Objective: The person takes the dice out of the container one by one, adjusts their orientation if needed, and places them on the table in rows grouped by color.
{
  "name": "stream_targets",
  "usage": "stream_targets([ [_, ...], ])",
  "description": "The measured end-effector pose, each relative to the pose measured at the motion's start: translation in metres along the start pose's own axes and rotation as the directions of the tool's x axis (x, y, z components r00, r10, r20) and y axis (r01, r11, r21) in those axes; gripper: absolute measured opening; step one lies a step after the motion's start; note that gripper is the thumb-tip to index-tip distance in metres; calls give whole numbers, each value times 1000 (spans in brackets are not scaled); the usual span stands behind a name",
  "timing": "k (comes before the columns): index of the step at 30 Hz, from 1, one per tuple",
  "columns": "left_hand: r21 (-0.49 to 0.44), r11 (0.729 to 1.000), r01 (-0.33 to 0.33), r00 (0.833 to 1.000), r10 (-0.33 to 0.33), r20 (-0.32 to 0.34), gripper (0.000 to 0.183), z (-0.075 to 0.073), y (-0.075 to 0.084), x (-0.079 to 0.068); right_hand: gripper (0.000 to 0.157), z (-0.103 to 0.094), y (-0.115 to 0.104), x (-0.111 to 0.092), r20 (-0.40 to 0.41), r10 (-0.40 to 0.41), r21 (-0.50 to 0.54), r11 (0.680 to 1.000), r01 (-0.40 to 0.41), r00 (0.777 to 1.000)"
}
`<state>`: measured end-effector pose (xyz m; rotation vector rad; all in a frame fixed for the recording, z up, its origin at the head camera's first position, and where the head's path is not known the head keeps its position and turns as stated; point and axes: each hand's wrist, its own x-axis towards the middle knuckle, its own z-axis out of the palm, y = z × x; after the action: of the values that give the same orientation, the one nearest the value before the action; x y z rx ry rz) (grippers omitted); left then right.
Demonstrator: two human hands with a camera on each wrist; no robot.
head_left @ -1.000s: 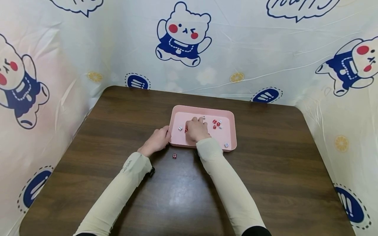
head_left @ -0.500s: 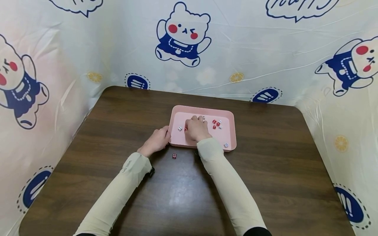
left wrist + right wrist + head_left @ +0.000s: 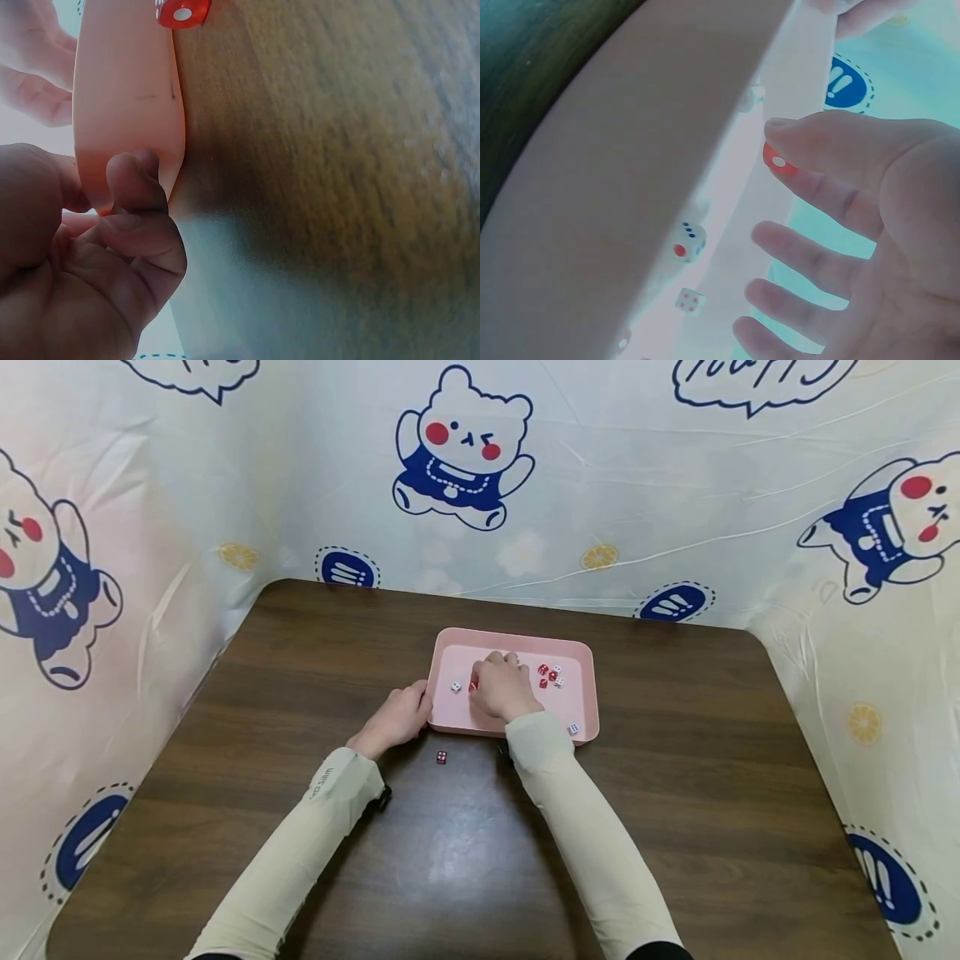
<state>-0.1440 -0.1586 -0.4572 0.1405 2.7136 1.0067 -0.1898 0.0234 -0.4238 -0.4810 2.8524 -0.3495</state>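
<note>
My left hand (image 3: 399,717) grips the left end of a pink tray (image 3: 592,693), thumb and fingers curled at its wall. Over the tray, my right hand (image 3: 504,687) pinches a red die (image 3: 780,160) between thumb and forefinger, the other fingers spread apart. Left of that hand lies a white die (image 3: 456,687). To its right sits a cluster of red and white dice, among them a red die (image 3: 543,669). Another white die (image 3: 573,728) is by the tray's near right corner. In the right wrist view, the tray's wall hides part of the inside.
A dark red die (image 3: 442,757) lies on the brown wooden table (image 3: 675,793), just in front of the tray. Printed cloth (image 3: 322,460) with cartoon bears hangs around the table's back and sides.
My right hand shifts very slightly, its wrist a little to the right, with the red die still pinched. The left hand stays at the tray's end.
</note>
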Motion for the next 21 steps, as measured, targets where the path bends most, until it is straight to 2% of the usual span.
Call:
stream_targets([
  [21, -3, 1000, -16, 1000, 16, -10, 23, 2, -1, 1, 11, -21, -2, -19, -75, -55, 28, 998, 57, 996],
])
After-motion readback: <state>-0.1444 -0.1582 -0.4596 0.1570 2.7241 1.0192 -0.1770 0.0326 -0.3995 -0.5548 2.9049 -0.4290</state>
